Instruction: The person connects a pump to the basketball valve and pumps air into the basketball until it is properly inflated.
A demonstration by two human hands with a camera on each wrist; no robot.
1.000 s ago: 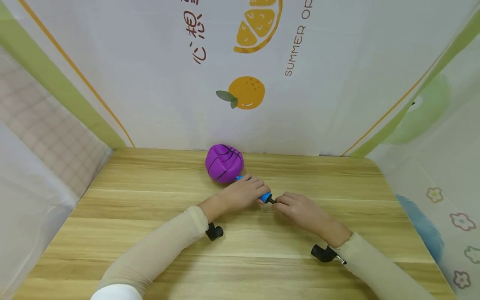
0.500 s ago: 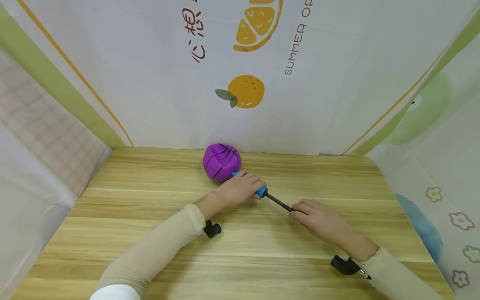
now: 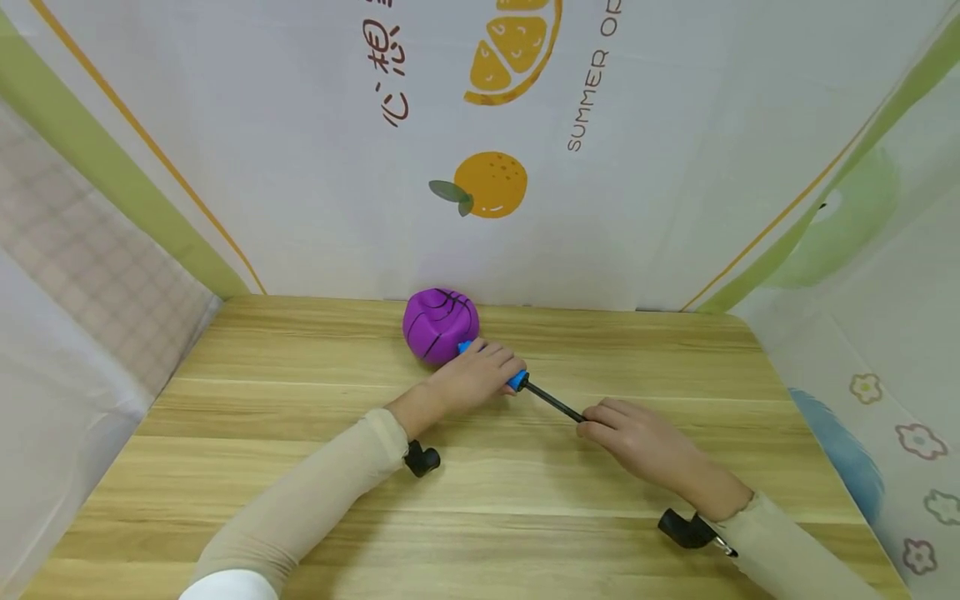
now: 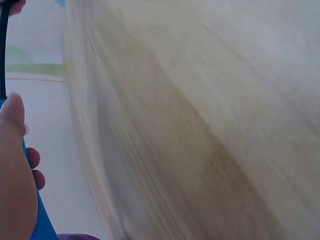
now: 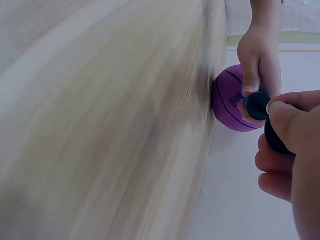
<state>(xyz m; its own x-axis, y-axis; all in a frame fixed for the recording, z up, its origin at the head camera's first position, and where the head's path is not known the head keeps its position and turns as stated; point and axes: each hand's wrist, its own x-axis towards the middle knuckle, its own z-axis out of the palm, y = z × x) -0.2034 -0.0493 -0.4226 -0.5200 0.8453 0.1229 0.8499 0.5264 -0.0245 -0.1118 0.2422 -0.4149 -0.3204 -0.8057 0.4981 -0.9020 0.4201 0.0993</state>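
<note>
Two hands on one pump [image 3: 518, 382]. Left hand [image 3: 474, 377] grips its blue barrel [image 4: 44, 227]; right hand [image 3: 637, 437] grasps the black handle [image 5: 275, 137] at the outer end of the rod [image 3: 555, 402]. Long axis: slanting over the table [image 3: 525, 517], from the purple ball [image 3: 435, 325] down to the near right. Ball, creased on top, sits toward the table's back edge, just beyond the left hand, the nearer of the two. Barrel's tip points at the ball's near-right side; contact or needle: cannot tell. Versus a second ago: far more rod exposed, right hand farther from barrel, ball slightly further left. Versus half a second ago: nearly unchanged.
</note>
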